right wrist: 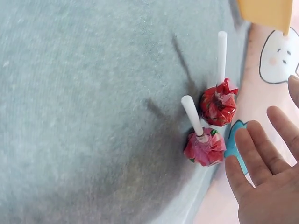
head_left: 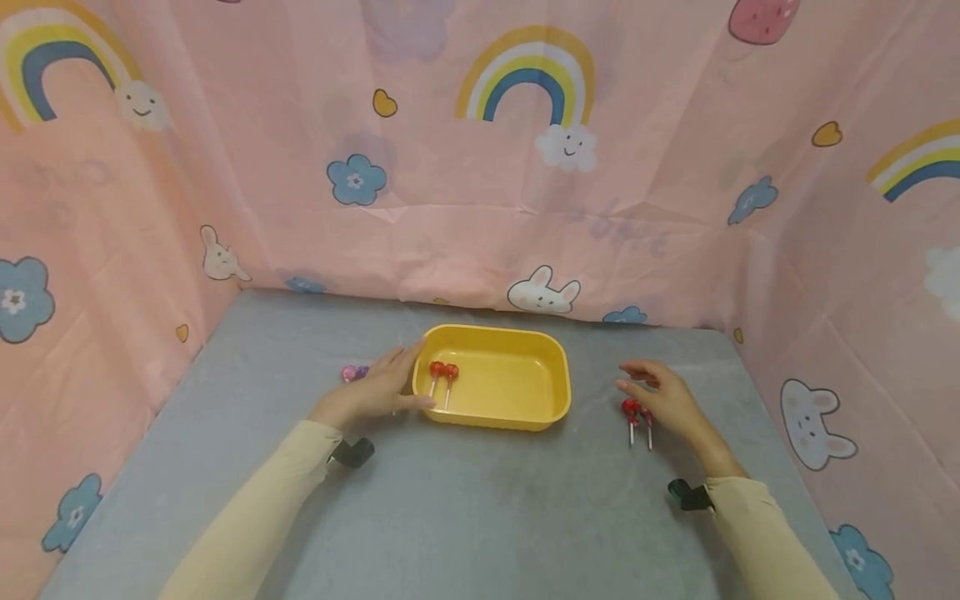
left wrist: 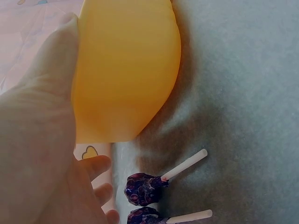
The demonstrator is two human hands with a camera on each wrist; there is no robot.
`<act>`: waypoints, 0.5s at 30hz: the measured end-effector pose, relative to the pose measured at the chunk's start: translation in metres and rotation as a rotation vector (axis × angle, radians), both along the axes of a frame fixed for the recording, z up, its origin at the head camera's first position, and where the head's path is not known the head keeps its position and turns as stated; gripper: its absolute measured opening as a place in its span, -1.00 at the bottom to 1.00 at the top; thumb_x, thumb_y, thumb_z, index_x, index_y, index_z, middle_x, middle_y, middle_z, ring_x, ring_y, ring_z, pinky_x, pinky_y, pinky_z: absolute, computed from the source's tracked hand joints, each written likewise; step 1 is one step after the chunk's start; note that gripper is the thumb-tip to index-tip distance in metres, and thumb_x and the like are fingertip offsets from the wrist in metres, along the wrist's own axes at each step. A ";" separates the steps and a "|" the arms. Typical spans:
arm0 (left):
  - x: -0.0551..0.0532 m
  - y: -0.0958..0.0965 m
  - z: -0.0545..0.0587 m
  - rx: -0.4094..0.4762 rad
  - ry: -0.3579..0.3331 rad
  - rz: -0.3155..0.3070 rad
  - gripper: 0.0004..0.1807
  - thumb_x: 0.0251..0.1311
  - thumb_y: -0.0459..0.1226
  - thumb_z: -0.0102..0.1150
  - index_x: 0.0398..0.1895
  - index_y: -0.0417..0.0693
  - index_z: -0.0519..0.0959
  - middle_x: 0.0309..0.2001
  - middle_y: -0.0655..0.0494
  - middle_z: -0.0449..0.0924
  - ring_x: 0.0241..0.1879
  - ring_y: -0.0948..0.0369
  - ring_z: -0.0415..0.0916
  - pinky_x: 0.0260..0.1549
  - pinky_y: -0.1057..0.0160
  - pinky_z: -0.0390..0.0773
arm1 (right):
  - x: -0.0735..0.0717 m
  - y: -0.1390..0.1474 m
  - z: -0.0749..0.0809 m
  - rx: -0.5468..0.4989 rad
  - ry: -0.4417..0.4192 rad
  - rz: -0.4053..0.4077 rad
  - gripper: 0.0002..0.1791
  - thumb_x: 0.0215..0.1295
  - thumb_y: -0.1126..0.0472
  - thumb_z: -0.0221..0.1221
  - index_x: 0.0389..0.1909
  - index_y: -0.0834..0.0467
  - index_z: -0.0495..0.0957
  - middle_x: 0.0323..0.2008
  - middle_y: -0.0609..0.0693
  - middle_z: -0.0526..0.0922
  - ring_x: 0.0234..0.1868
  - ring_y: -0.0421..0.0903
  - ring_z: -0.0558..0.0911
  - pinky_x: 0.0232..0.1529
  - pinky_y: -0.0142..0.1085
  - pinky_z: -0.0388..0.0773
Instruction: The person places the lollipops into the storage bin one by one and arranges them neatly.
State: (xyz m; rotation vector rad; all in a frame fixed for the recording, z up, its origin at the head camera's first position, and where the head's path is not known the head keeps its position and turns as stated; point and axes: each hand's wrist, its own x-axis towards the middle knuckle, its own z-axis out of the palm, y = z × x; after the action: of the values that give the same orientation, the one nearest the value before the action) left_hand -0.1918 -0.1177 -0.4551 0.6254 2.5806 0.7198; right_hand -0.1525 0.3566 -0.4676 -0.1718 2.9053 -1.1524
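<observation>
My left hand (head_left: 378, 385) rests at the left end of a yellow plastic tray (head_left: 498, 423), thumb at the near rim and straight fingers along its far left corner. Inside the tray, two red lollipops (head_left: 451, 372) lie side by side at the left. Behind the left hand, pink and purple lollipops (head_left: 348, 373) show partly; the left wrist view has two dark purple lollipops (left wrist: 142, 189) below the tray wall. My right hand (head_left: 670, 407) hovers with loosely spread fingers beside two lollipops, one red (right wrist: 218, 106) and one pinkish red (right wrist: 205, 148). Nothing is held in it.
A grey cloth-covered table (head_left: 480, 508) lies under everything. Pink printed curtains (head_left: 450, 242) enclose its back and both sides. Each wrist wears a dark strap-mounted camera (head_left: 354, 452) over a pale sleeve (head_left: 255, 508).
</observation>
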 end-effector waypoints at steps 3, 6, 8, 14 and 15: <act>0.000 0.000 0.001 -0.002 -0.003 -0.001 0.20 0.17 0.24 0.22 0.61 0.13 -0.36 0.63 -0.06 -0.23 0.61 -0.15 -0.35 0.54 -0.23 -0.15 | 0.001 0.001 0.000 -0.002 0.002 0.003 -0.40 0.42 -0.08 0.14 0.27 0.26 0.43 0.25 0.29 0.48 0.23 0.21 0.47 0.34 0.20 0.31; 0.000 0.000 0.000 -0.004 -0.001 0.000 0.20 0.17 0.23 0.22 0.61 0.12 -0.35 0.63 -0.06 -0.23 0.61 -0.15 -0.34 0.54 -0.23 -0.14 | 0.003 0.003 -0.002 -0.004 0.000 0.003 -0.40 0.43 -0.06 0.14 0.27 0.29 0.42 0.25 0.30 0.49 0.22 0.22 0.47 0.33 0.21 0.31; 0.000 0.000 0.000 -0.005 0.000 0.002 0.20 0.17 0.24 0.22 0.61 0.13 -0.36 0.63 -0.07 -0.22 0.61 -0.15 -0.34 0.54 -0.23 -0.14 | 0.003 0.003 -0.002 -0.003 -0.009 -0.004 -0.40 0.43 -0.08 0.13 0.27 0.28 0.43 0.24 0.29 0.49 0.22 0.22 0.48 0.33 0.20 0.32; 0.000 0.000 0.001 -0.005 0.000 0.002 0.20 0.16 0.25 0.22 0.61 0.14 -0.35 0.62 -0.09 -0.20 0.61 -0.16 -0.33 0.53 -0.24 -0.13 | 0.005 0.009 -0.006 0.017 -0.032 -0.016 -0.40 0.44 -0.08 0.12 0.28 0.27 0.42 0.24 0.29 0.50 0.23 0.21 0.48 0.31 0.18 0.36; 0.000 0.000 0.001 -0.005 0.000 0.003 0.20 0.16 0.25 0.22 0.61 0.14 -0.35 0.62 -0.09 -0.20 0.61 -0.16 -0.33 0.53 -0.24 -0.13 | 0.006 0.010 -0.007 0.018 -0.033 -0.016 -0.40 0.44 -0.08 0.12 0.28 0.27 0.42 0.23 0.30 0.50 0.23 0.22 0.49 0.30 0.18 0.38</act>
State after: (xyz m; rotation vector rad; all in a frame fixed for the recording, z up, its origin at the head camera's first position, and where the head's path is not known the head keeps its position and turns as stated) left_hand -0.1914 -0.1172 -0.4542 0.6207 2.5831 0.7141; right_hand -0.1466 0.3665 -0.4745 -0.1276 2.8929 -1.1195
